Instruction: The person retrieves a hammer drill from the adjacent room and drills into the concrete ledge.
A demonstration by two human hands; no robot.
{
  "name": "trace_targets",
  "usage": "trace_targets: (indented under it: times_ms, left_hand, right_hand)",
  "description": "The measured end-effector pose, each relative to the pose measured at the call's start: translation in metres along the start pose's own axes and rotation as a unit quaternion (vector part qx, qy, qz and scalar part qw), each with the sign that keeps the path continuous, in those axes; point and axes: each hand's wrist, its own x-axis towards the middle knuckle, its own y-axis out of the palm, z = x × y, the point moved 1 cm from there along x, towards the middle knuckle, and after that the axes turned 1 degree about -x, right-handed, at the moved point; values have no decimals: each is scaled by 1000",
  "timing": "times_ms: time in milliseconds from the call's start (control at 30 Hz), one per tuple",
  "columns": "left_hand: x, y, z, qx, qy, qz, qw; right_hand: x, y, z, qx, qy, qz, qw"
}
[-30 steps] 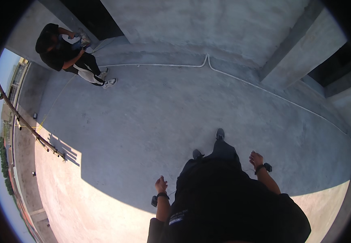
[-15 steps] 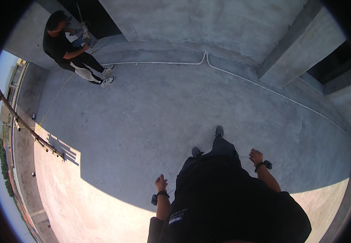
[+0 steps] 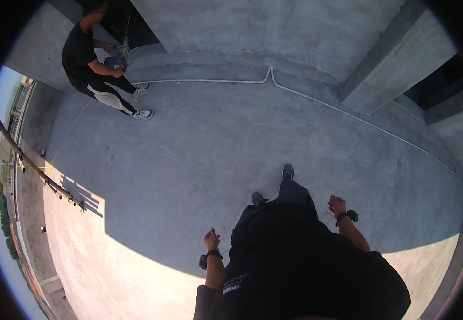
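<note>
Since a second ago: co-worker (image 3: 84, 58) slid lower and rightward in the view, now nearer; own hands hardly shifted.

Left hand (image 3: 211, 238) hanging at the hip, fingers loosely curled, nothing gripped so far as visible. Right hand (image 3: 336, 204) out to the side, fingers slack and half open, likewise empty. Dark wrist device (image 3: 203, 261) on the left arm, another wrist unit (image 3: 352, 215) on the right. Faint thread-like line beside the left wrist; too thin to tell what.

Below and ahead: right shoe (image 3: 288, 170) leading, left shoe (image 3: 257, 198) trailing, both on the shaded concrete floor (image 3: 204, 149). Judged from that: mid-stride, walking across the slab toward the wall (image 3: 252, 26), nothing handled yet.

Farther out: white pipe (image 3: 215, 81) running along the wall's foot, well apart from the feet. Co-worker bent at a dark doorway, hands on some small object, unclear which. Railing (image 3: 34, 170) at the left edge, sunlit ground beyond.

For further steps: clear footing, care at the pipe.
</note>
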Motion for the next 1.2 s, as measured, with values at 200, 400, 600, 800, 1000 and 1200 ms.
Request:
trace_targets:
  times_ms: [200, 400, 600, 800, 1000, 1200]
  left_hand:
    - [6, -6, -10, 4, 5, -2, 1000]
    - [9, -7, -13, 10, -5, -1, 1000]
    - [14, -13, -14, 7, -12, 3, 1000]
    - [19, -32, -18, -7, -4, -4, 1000]
    - [25, -50, -23, -18, -12, -11, 1000]
    - [32, -47, -31, -84, -38, -45, 995]
  right_hand:
    - [-4, 12, 3, -9, -3, -6, 1000]
    - [-2, 17, 3, -23, 1, 1, 1000]
    - [-3, 26, 6, -26, 5, -5, 1000]
    - [-6, 45, 5, -41, -6, 0, 999]
    - [2, 71, 18, -67, -3, -9, 998]
    - [61, 103, 46, -156, -17, 44, 987]
